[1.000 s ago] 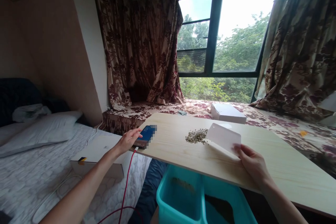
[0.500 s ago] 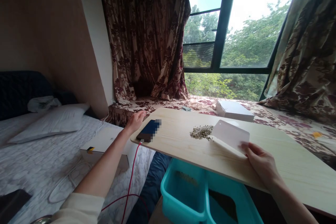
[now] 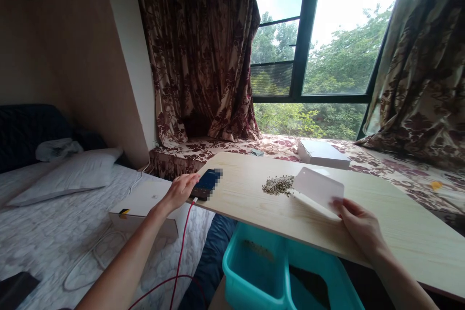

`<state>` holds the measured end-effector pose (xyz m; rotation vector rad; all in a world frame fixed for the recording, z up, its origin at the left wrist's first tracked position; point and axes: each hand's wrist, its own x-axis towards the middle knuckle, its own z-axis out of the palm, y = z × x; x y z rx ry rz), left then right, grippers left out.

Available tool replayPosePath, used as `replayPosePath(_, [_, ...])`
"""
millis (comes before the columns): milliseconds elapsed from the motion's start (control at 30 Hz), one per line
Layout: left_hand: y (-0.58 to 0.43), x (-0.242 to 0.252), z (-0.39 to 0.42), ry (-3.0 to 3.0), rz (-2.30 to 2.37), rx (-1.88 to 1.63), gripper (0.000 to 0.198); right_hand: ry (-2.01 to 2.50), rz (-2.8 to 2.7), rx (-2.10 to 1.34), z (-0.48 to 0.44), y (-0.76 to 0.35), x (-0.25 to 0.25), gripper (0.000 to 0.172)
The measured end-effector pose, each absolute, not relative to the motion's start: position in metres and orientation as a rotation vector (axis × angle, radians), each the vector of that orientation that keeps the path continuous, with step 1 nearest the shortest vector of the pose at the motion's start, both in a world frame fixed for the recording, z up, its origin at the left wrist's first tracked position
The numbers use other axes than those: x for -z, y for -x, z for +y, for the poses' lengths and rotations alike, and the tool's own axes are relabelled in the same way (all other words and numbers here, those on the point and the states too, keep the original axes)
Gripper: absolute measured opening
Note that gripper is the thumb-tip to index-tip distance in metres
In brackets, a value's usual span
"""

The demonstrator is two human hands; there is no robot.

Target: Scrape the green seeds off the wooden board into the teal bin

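Note:
My right hand (image 3: 358, 218) pinches the lower right corner of a translucent white plastic sheet (image 3: 318, 188), which is tilted over the wooden tabletop (image 3: 240, 189). At the sheet's left edge lies a loose pile of small greenish-brown grains (image 3: 278, 185). On the left end of the board, my left hand (image 3: 181, 190) has its fingers stretched out at the left edge of a dark phone (image 3: 206, 184); whether they touch it I cannot tell. A red cable (image 3: 186, 232) runs down from the phone's near end.
Below the board's near edge is a turquoise divided bin (image 3: 254, 271), with some grains in its left compartment and something dark in the right. A white box (image 3: 145, 206) lies on the bed at left. Another white box (image 3: 323, 154) rests on the window ledge.
My left hand has come back from the board's far left corner toward me, down beside the phone. My right hand, the plastic sheet and the grains look nearly unchanged.

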<state>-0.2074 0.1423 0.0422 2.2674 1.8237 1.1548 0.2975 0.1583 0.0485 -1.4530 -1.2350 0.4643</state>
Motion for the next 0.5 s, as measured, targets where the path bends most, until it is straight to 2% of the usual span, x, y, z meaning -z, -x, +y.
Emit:
replayPosePath(333, [0.2014, -0.0444, 0.1406, -2.204, 1.883, -1.082, 0.026, 1.480, -1.218, -0.480, 0.1574, -0.2959, -0.0507, 0.035])
replayPosePath(500, [0.2006, -0.0467, 0.1405, -2.194, 1.878, -1.046, 0.027, 1.536, -1.194, -0.509, 0.1565, -0.2970, -0.0508, 0.044])
